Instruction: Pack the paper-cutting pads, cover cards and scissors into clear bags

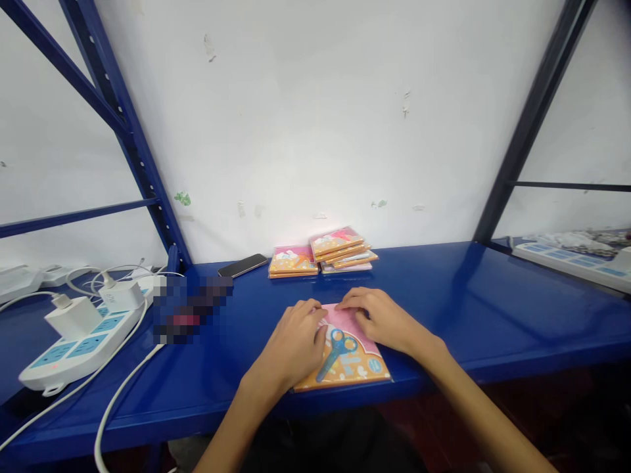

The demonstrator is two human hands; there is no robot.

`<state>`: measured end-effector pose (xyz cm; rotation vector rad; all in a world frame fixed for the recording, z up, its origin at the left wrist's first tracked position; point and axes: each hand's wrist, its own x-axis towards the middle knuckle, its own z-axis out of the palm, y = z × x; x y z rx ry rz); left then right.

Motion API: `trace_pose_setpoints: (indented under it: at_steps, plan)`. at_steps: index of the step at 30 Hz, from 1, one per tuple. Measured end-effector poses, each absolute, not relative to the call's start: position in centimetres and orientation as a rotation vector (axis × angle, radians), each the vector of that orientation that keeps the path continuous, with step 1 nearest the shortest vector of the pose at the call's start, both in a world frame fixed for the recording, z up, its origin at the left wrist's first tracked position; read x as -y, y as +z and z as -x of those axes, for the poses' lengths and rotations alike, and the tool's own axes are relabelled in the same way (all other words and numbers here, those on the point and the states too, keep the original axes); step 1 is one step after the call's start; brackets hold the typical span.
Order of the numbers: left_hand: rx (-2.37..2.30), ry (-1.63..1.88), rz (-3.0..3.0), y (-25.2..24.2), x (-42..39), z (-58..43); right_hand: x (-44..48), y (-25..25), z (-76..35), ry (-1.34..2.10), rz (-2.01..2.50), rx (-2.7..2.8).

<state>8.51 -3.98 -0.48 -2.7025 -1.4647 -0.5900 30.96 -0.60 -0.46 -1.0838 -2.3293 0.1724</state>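
A flat pink and orange packet point(362, 369) in clear wrapping lies at the table's front edge. Blue-handled child's scissors point(338, 351) show on its front; whether they are real or printed I cannot tell. My left hand point(298, 341) is curled over the packet's left side, thumb on its face and fingertips at the far edge. From the right, my right hand point(382, 316) reaches over the far right corner, its bent fingers closed on the far edge. Both sets of fingertips are close together there, and the fingers hide part of that edge.
Behind the hands, similar packets form an uneven stack point(340, 246) beside a lower pile point(294, 261) against the wall. A phone point(243, 265) lies left of them. At left are a power strip point(83, 348) with plugged-in chargers, loose white cables and a pixelated dark object point(197, 309).
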Motion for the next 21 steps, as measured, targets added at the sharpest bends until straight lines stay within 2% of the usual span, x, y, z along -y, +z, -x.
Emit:
trace_pose_setpoints:
  at_steps: [7, 13, 21]
  plan:
    - [1.577, -0.593, 2.677, -0.1, 3.8, -7.9, 0.5, -0.5, -31.1, 0.146, 1.163, 2.269]
    - [1.5, -0.668, 2.737, -0.5, 3.8, -8.2, 0.8, -0.4, -30.6, 0.162, 1.136, 2.306]
    - [1.746, -0.59, 2.626, 1.0, 4.0, -6.8, -0.1, -0.5, -33.3, 0.212, 1.292, 2.214]
